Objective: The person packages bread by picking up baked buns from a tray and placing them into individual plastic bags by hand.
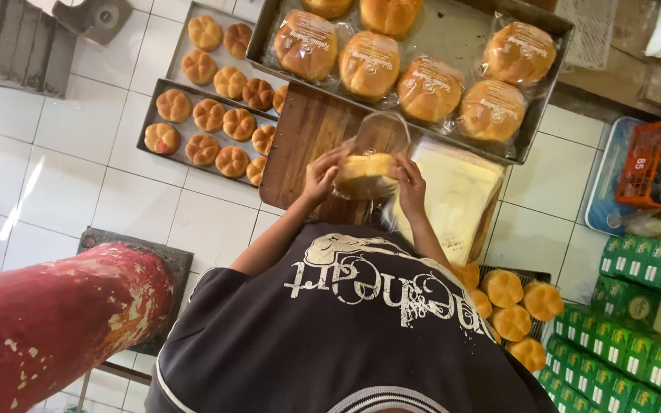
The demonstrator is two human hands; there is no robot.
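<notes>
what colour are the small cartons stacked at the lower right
Green, with small white and yellow marks, on the stacked small cartons; seen best in the head view.

A small bakery's packing area is shown, set out on a white tiled floor (116, 206). Metal trays (174, 122) are filled with rows of unwrapped golden buns (210, 115), while a larger tray (453, 30) is loaded with buns already sealed in clear bags (369, 65). A stack of empty plastic bags (453, 191) is laid on a wooden board (307, 130), and green cartons (629, 352) are piled at one side.
</notes>
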